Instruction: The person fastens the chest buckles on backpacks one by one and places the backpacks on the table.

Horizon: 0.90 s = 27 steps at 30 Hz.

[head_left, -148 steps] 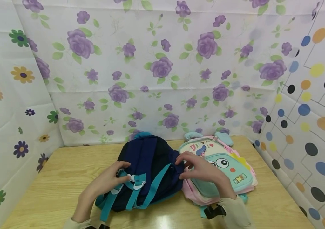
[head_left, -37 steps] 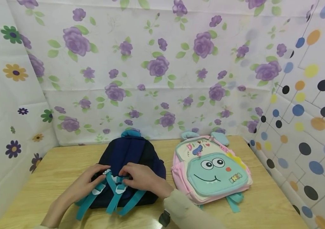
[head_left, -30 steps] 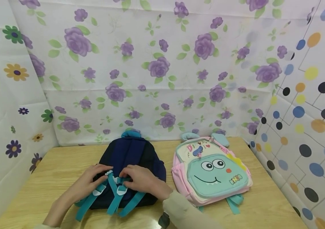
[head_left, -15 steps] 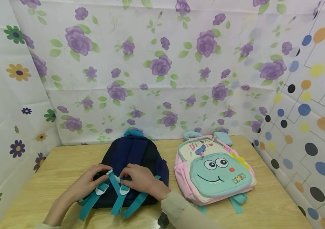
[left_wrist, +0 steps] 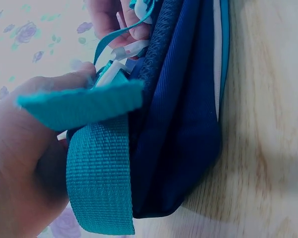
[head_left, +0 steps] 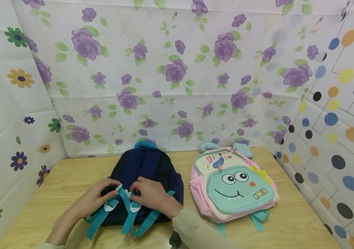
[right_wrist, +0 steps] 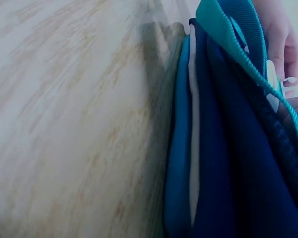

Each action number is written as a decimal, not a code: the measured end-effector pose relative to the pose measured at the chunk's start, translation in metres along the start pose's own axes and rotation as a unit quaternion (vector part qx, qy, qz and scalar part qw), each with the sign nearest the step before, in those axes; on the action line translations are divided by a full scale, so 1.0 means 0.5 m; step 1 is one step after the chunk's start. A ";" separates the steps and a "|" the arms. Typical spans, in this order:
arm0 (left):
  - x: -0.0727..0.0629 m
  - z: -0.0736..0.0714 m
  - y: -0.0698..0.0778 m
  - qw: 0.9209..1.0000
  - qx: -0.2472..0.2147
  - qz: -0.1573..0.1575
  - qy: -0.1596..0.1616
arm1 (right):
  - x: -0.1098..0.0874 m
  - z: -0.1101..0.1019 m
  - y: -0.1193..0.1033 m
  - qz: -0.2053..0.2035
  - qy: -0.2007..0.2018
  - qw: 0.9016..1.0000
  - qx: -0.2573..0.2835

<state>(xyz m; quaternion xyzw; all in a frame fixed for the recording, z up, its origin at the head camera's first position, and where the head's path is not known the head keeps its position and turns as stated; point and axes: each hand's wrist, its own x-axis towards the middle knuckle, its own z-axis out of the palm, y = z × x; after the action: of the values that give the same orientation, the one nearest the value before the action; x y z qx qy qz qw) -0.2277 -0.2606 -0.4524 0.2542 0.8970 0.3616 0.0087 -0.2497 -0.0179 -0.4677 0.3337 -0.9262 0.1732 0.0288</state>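
A navy backpack (head_left: 142, 162) with teal straps lies on the table, strap side up. My left hand (head_left: 94, 197) pinches a white buckle piece (head_left: 119, 187) on a teal strap at the bag's lower left. Beside it, my right hand (head_left: 152, 195) pinches another teal strap, close to a second white buckle piece (head_left: 128, 193). The two pieces are apart. In the left wrist view a pronged white buckle (left_wrist: 130, 49) shows near the right fingers, with a loose teal strap end (left_wrist: 84, 106) in front. The right fingertips are partly hidden by the straps.
A pink and mint backpack (head_left: 240, 190) with a cartoon face lies to the right of the navy one. Teal strap ends (head_left: 94, 224) hang toward the table's front. The wooden table (head_left: 67, 176) meets a flowered cloth (head_left: 152, 114) at the back and cloths on both sides.
Since the oldest frame, the navy backpack has shifted left, away from the pink one. My right hand has moved from its right side to the strap buckles. Lately both hands barely move.
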 end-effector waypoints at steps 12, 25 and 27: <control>0.000 0.002 0.003 1.000 -0.002 -0.014 0.001 | -0.002 0.003 0.002 -0.015 0.013 1.000 -0.012; -0.005 -0.007 0.014 0.998 0.033 0.005 0.056 | -0.018 -0.026 0.010 -0.019 0.012 0.999 0.024; -0.006 -0.009 0.017 0.998 0.026 -0.003 0.056 | -0.020 -0.033 0.012 -0.023 0.016 0.999 0.035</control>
<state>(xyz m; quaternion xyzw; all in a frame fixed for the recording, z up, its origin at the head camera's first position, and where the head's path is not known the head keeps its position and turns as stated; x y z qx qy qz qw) -0.2221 -0.2598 -0.4442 0.2310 0.9058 0.3521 -0.0470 -0.2467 -0.0021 -0.4559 0.3527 -0.9110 0.2104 0.0362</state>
